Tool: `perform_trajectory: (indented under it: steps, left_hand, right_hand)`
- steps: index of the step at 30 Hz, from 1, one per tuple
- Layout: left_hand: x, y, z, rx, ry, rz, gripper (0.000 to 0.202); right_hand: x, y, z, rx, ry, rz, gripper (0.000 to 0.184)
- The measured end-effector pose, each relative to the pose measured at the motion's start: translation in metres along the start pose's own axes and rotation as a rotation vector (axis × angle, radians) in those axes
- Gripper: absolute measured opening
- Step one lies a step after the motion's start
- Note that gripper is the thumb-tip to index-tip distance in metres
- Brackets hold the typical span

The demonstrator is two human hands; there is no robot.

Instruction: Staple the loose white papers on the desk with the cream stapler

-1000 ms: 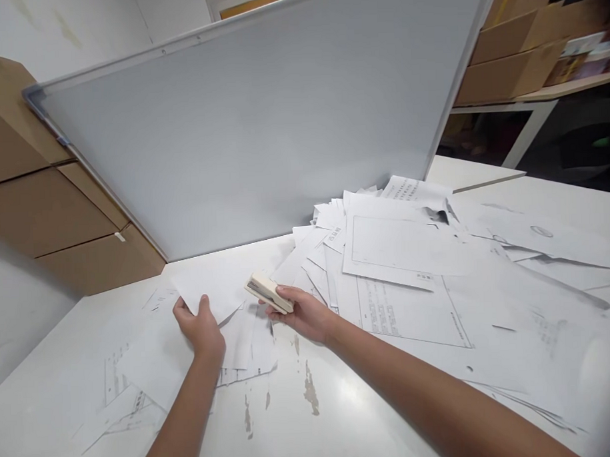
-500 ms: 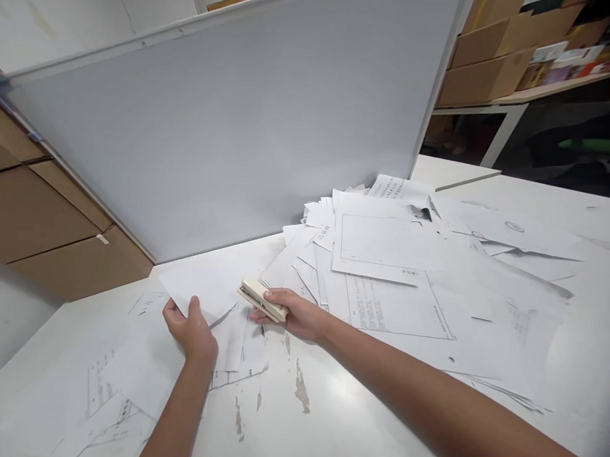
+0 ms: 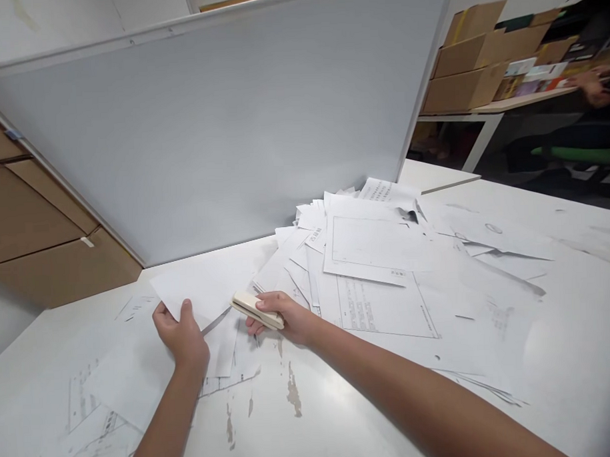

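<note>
My left hand (image 3: 182,333) pinches the near edge of a white sheet of paper (image 3: 197,289), thumb on top and fingers underneath. My right hand (image 3: 283,314) is wrapped round a cream-coloured stapler (image 3: 255,309), thumb above and fingers below. The stapler's front end is at the right corner of the sheet; whether paper lies between its jaws I cannot tell. Beneath the held sheet, other papers (image 3: 222,355) lie on the white table (image 3: 262,423).
A large heap of printed sheets (image 3: 376,246) covers the table on the right. Loose papers (image 3: 106,422) lie at the lower left. A whiteboard (image 3: 221,125) stands behind, cardboard boxes (image 3: 39,211) to its left. Another person's hand (image 3: 593,85) shows at the far right.
The stapler has turned slightly in my right hand, its front end now at the sheet's corner. The whole view has shifted right, bringing another person's hand into sight.
</note>
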State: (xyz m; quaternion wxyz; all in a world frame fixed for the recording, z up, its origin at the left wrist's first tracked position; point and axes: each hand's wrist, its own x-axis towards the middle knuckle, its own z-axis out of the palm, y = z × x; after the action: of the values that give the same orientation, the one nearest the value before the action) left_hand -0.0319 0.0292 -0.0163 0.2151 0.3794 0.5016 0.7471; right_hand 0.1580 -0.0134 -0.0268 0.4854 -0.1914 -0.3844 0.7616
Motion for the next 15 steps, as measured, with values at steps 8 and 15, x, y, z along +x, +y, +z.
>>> perform_trajectory:
  steps: [8, 15]
  left_hand:
    - [-0.006, 0.014, -0.004, 0.066, -0.019, 0.105, 0.046]
    - [-0.069, 0.068, 0.048, 0.214, -0.434, 0.473, 0.025]
  right_hand:
    - [0.006, -0.001, -0.003, 0.172, 0.277, -0.027, 0.031]
    - [0.008, 0.002, 0.005, -0.062, 0.19, -0.009, 0.031]
